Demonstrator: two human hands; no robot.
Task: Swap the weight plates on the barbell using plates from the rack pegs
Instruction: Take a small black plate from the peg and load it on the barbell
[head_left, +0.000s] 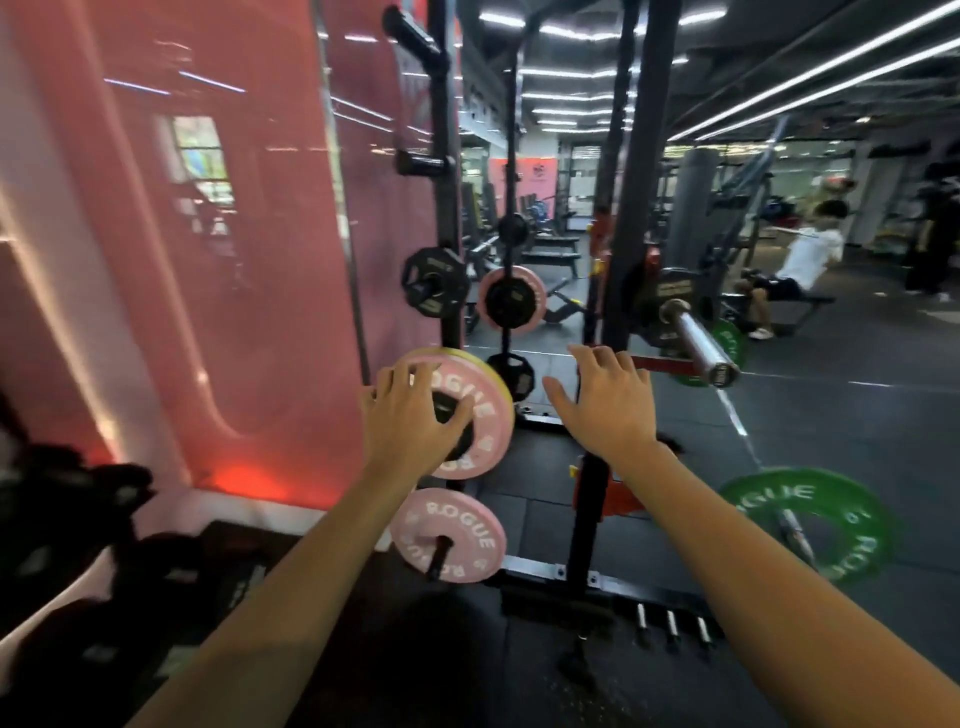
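Note:
A pink ROGUE plate (483, 410) hangs on a peg of the black rack, with a thin yellow plate (494, 372) right behind it. My left hand (410, 415) lies spread on the pink plate's face, fingertips near its upper rim and thumb by the hub. Just right of the plate, my right hand (608, 400) hovers open and holds nothing. The barbell's steel sleeve (698, 340) sticks out bare at the right. One green ROGUE plate (810, 525) lies on the floor at the lower right.
A second pink plate (457, 525) sits on a lower peg, and a black plate (434, 280) on a higher one. A mirror behind the rack reflects the plates. Another green plate (730, 343) stands beyond the sleeve. A person (800, 260) sits on a bench far right.

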